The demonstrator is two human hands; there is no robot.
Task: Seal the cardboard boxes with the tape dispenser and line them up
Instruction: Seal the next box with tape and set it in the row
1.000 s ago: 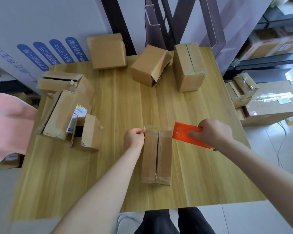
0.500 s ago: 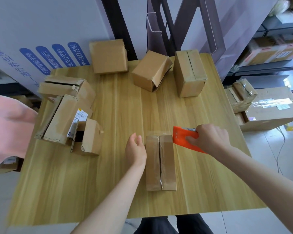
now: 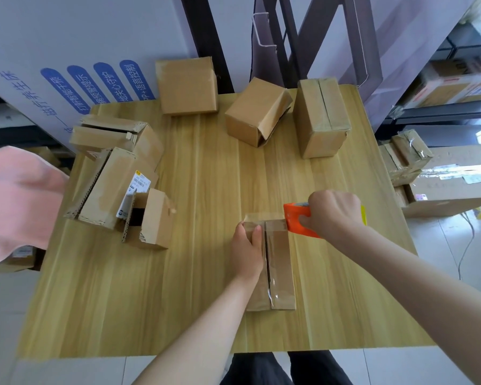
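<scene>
My left hand (image 3: 246,251) lies on the left flap of the near box (image 3: 279,262), which sits long-ways on the worktop (image 3: 206,301) just in front of me. Its fingers (image 3: 241,227) bend over the far left corner and the thumb rests flat on top beside the centre seam, so that hand is grasping the box.

My right hand (image 3: 332,213) is clenched round the orange tape dispenser (image 3: 297,222), grasping it at the far right corner of the same box. The dispenser's front edge touches the box top. A glossy strip of clear tape (image 3: 272,224) runs crossways over the far end of the box, from my left fingers to the dispenser. The seam between the two flaps shows as a dark line down the middle, with a shiny film over the near part of it.

Along the far edge of the worktop stand a square box (image 3: 186,86), a tilted box (image 3: 257,111) with one side gaping, and a tall box (image 3: 321,118); they are apart from one another. On the left there is a cluster of open boxes (image 3: 111,187), touching or overlapping; one carries a white label, and a small open box (image 3: 153,219) sits at the front of the group.

A pink cloth (image 3: 14,204) shows at the left edge. More cartons (image 3: 450,179) lie on the floor to the right of the worktop.
</scene>
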